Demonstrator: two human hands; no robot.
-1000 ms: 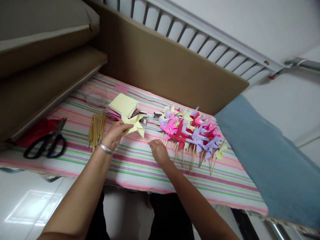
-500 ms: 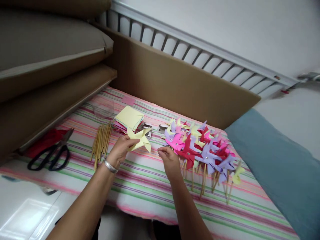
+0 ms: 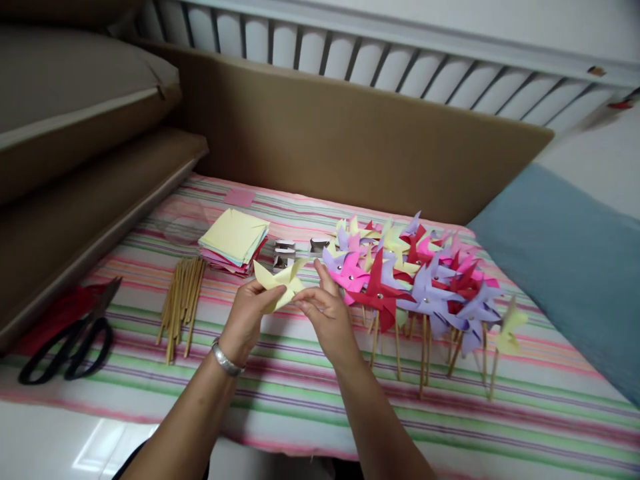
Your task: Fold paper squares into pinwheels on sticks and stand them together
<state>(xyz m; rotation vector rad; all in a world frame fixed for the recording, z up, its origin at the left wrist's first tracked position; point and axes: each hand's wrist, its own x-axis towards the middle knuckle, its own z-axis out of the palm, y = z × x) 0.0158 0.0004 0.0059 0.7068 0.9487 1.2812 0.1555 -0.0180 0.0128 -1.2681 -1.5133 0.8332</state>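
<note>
My left hand (image 3: 247, 317) pinches a folded yellow paper pinwheel head (image 3: 278, 280) above the striped cloth (image 3: 300, 373). My right hand (image 3: 326, 315) has come up to the same yellow paper, thumb and forefinger pinched at its right edge; whether they hold something small I cannot make out. A silver bracelet sits on my left wrist. Just right of my hands lies a heap of finished pinwheels (image 3: 415, 280) in red, pink, purple and yellow, on wooden sticks.
A stack of coloured paper squares (image 3: 233, 239) lies behind my hands, with a small metal object (image 3: 285, 252) beside it. Loose wooden sticks (image 3: 181, 303) lie to the left, black scissors (image 3: 65, 339) farther left. Brown cardboard (image 3: 350, 133) stands behind; blue fabric (image 3: 575, 267) at right.
My right hand rose from the cloth near the pinwheel heap and moved left to meet the yellow paper in my left hand. The camera view tilted and shifted.
</note>
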